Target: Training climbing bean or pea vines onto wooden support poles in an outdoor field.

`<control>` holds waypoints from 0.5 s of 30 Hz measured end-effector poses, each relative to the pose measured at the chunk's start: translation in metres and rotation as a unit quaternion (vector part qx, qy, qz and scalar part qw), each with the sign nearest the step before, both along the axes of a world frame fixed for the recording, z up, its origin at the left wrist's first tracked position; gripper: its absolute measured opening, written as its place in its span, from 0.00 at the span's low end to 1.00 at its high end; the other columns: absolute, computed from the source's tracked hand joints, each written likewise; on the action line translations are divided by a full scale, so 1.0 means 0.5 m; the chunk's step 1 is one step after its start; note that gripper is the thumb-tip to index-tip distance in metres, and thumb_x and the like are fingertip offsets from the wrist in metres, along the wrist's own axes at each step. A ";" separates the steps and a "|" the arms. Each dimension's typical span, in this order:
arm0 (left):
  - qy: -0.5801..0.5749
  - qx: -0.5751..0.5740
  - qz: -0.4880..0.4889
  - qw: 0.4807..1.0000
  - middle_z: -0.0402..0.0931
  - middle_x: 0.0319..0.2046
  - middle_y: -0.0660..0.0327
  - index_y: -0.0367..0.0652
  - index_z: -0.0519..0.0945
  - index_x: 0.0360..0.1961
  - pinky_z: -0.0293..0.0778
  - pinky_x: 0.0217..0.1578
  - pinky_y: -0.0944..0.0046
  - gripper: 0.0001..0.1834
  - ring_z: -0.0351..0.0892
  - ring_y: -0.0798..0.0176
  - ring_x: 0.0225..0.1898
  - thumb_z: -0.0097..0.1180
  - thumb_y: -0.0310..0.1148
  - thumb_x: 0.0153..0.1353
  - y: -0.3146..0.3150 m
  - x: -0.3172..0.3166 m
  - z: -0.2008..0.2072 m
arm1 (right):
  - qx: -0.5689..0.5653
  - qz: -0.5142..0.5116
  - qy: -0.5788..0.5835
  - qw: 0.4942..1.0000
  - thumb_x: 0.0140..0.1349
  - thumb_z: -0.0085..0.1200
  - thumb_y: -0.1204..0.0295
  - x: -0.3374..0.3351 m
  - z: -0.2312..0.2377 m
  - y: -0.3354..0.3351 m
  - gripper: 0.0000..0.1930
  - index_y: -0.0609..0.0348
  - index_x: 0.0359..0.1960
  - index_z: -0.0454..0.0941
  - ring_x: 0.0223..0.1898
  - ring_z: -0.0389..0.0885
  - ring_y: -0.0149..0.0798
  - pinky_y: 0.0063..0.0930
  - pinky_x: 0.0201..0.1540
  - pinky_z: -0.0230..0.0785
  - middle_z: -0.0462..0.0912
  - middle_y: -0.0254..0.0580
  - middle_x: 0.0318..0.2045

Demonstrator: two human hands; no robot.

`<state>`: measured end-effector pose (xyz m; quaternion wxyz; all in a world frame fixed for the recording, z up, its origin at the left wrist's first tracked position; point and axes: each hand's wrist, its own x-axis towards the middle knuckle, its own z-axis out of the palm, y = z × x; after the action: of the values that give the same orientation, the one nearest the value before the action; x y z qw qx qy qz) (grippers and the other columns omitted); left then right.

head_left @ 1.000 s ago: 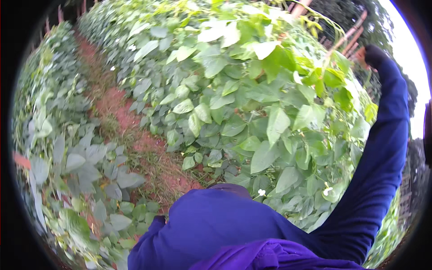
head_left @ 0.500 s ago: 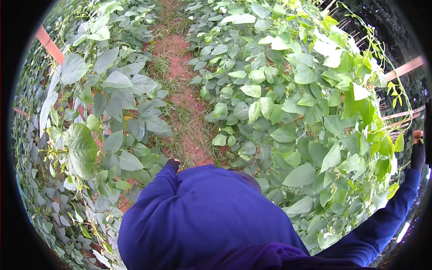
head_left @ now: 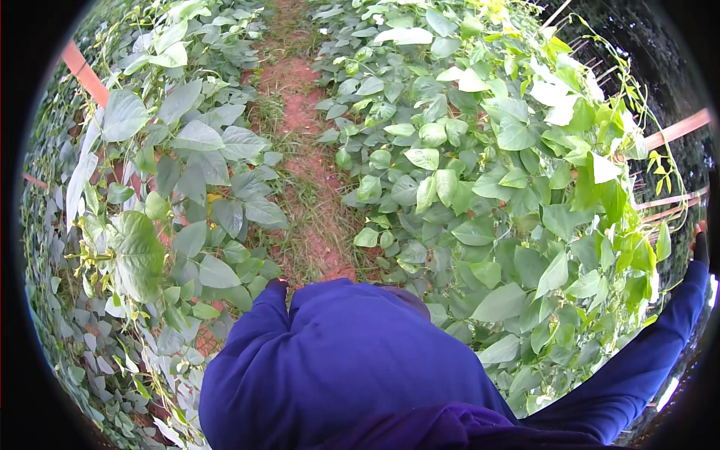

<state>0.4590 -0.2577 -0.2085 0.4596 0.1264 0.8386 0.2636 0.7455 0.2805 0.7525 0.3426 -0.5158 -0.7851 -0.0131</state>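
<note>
I stand on a red-dirt path (head_left: 304,120) between two rows of climbing bean vines. My right arm, in a blue sleeve (head_left: 637,367), reaches out to the right behind the right-hand vine row (head_left: 510,187). My right hand (head_left: 700,241) is a small dark shape at the picture's rim, and its fingers cannot be made out. The left sleeve (head_left: 255,337) is bent in front of my chest. Only a dark sliver of my left hand (head_left: 277,284) shows at the cuff, close to the leaves of the left-hand row (head_left: 172,195).
Reddish-orange stakes or rails cross the vines at the upper left (head_left: 84,73) and at the right (head_left: 679,129). Grass (head_left: 315,217) grows along the narrow path. Dense leaves close in on both sides.
My right arm has dropped from high at the upper right to low at the right rim. The view has swung so the path runs straight ahead.
</note>
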 end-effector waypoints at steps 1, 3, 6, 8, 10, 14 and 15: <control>0.000 -0.008 0.020 1.000 0.82 0.37 0.56 0.51 0.84 0.35 0.74 0.42 0.52 0.13 0.81 0.50 0.40 0.52 0.33 0.48 0.009 -0.006 0.007 | 0.011 -0.012 -0.019 1.000 0.57 0.54 0.78 -0.052 -0.016 -0.083 0.14 0.60 0.45 0.81 0.36 0.80 0.39 0.30 0.40 0.74 0.83 0.45 0.37; 0.006 -0.030 0.062 0.998 0.82 0.34 0.56 0.50 0.85 0.34 0.75 0.40 0.52 0.12 0.82 0.51 0.37 0.54 0.33 0.48 -0.027 -0.003 0.017 | 0.015 -0.012 -0.052 0.998 0.57 0.54 0.78 -0.201 -0.084 -0.272 0.14 0.59 0.45 0.81 0.36 0.81 0.39 0.30 0.40 0.74 0.83 0.46 0.38; -0.105 0.044 0.160 0.981 0.77 0.24 0.56 0.49 0.82 0.30 0.71 0.26 0.55 0.07 0.77 0.54 0.25 0.52 0.33 0.52 -0.036 0.022 0.036 | 0.043 -0.055 -0.102 0.992 0.57 0.54 0.78 -0.241 -0.083 -0.335 0.14 0.59 0.45 0.81 0.36 0.81 0.39 0.30 0.39 0.74 0.84 0.46 0.38; -0.178 0.084 0.240 0.951 0.74 0.18 0.57 0.49 0.80 0.28 0.68 0.16 0.57 0.06 0.73 0.56 0.16 0.51 0.32 0.54 -0.033 0.030 0.077 | 0.051 -0.065 -0.138 0.987 0.57 0.53 0.78 -0.307 -0.114 -0.413 0.14 0.58 0.45 0.81 0.36 0.81 0.39 0.30 0.39 0.74 0.84 0.46 0.38; -0.150 0.144 0.297 0.932 0.75 0.20 0.58 0.51 0.79 0.25 0.68 0.18 0.57 0.09 0.73 0.56 0.16 0.46 0.36 0.56 -0.030 0.076 0.099 | 0.068 -0.080 -0.157 0.982 0.57 0.53 0.78 -0.334 -0.114 -0.465 0.14 0.58 0.46 0.81 0.36 0.81 0.39 0.29 0.38 0.74 0.84 0.46 0.38; -0.057 0.147 0.234 0.959 0.77 0.21 0.57 0.49 0.80 0.27 0.71 0.21 0.55 0.09 0.75 0.55 0.18 0.47 0.36 0.56 -0.083 0.119 0.061 | 0.099 -0.102 -0.229 0.963 0.58 0.53 0.78 -0.336 -0.086 -0.478 0.14 0.57 0.46 0.81 0.36 0.81 0.39 0.29 0.37 0.75 0.84 0.47 0.39; -0.029 0.131 0.198 0.971 0.77 0.20 0.57 0.48 0.80 0.27 0.71 0.21 0.55 0.09 0.75 0.54 0.18 0.48 0.36 0.56 -0.092 0.138 0.052 | 0.104 -0.106 -0.247 0.958 0.58 0.53 0.78 -0.329 -0.084 -0.467 0.14 0.57 0.46 0.81 0.36 0.81 0.39 0.29 0.37 0.75 0.84 0.47 0.39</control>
<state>0.5279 -0.3036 -0.1825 0.4022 0.0095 0.7912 0.4607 0.5809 0.0471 0.7104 0.1861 -0.5381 -0.7807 -0.2577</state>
